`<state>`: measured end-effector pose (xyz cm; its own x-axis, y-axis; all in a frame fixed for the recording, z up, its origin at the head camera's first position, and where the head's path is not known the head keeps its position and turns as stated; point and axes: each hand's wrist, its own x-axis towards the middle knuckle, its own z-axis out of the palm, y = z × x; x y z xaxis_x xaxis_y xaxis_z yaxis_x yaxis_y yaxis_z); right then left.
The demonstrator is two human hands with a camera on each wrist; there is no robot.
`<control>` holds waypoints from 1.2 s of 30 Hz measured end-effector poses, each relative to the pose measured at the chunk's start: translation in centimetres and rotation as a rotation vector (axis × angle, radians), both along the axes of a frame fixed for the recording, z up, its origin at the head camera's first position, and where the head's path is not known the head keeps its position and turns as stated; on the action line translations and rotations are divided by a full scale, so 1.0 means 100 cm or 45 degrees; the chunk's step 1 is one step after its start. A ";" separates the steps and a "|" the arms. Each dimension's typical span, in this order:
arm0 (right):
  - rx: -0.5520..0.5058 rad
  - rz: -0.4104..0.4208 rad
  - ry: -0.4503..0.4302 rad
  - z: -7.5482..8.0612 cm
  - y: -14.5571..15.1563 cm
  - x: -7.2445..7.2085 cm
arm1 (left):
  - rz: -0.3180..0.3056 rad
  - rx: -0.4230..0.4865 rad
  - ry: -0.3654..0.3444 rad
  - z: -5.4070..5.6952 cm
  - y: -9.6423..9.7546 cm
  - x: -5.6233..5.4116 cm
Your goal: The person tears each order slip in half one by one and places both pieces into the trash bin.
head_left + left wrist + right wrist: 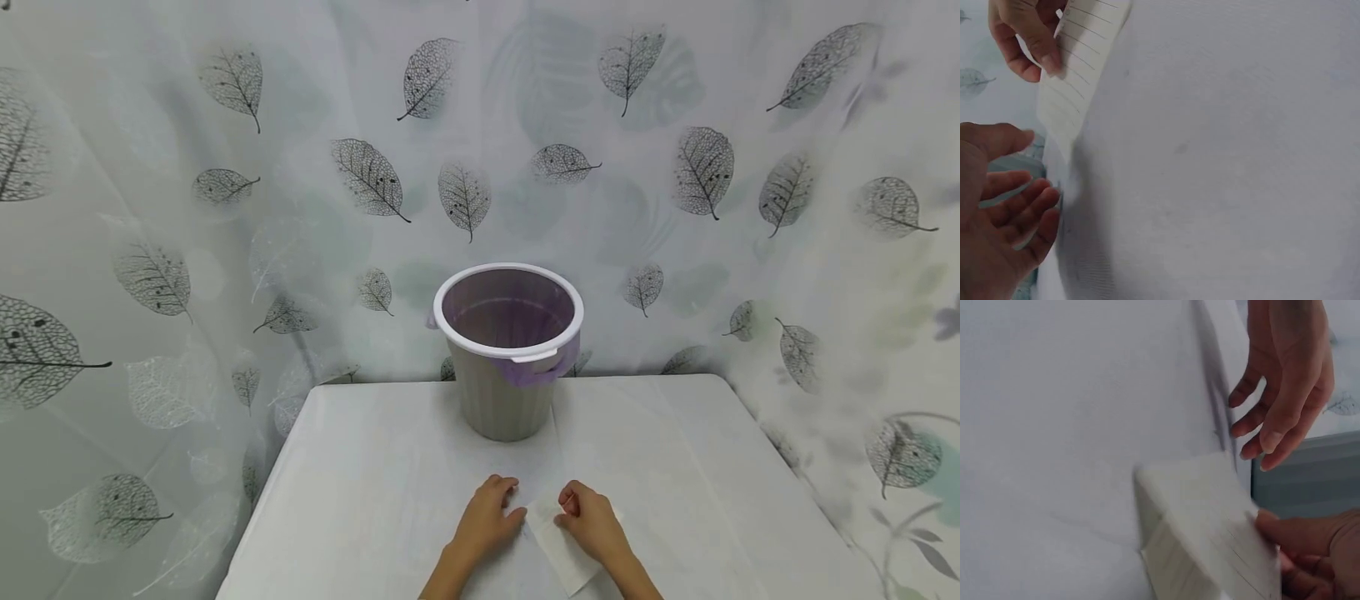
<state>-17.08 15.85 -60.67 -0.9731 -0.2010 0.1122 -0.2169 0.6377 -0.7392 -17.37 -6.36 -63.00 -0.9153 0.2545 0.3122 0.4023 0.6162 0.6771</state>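
Bending over: pale, ruled paper | right hand pinching it | left hand loosely curved

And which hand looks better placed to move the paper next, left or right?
Probably the right hand: its thumb and fingers pinch the lined paper. The left hand is close beside the sheet, but its fingers are loosely bent and hold nothing.

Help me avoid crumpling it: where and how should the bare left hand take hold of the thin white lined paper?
Probably the left edge of the paper, in a light pinch, coming from the left: that edge is free and faces the left hand, while the bare right hand pinches the other side. It bends, so squeezing could crease it.
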 end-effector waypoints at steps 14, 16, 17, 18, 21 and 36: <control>-0.380 0.096 0.016 0.033 -0.005 -0.012 | -0.060 0.458 -0.227 0.033 -0.009 -0.013; -0.393 0.082 0.023 0.036 -0.006 -0.013 | -0.047 0.474 -0.228 0.037 -0.010 -0.014; -0.393 0.073 0.027 0.038 -0.006 -0.013 | -0.038 0.484 -0.230 0.039 -0.011 -0.014; -0.395 0.067 0.037 0.039 -0.006 -0.014 | -0.026 0.490 -0.226 0.041 -0.012 -0.014; -0.393 0.050 0.088 0.044 -0.006 -0.016 | 0.014 0.525 -0.234 0.048 -0.015 -0.014; -0.397 0.105 0.206 0.069 -0.005 -0.016 | 0.018 0.551 -0.136 0.080 -0.025 -0.020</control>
<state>-18.72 15.32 -53.78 -0.9199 -0.2099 0.3314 -0.3880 0.3628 -0.8473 -19.39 -8.86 -55.04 -0.9507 0.1083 0.2907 0.3096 0.2718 0.9112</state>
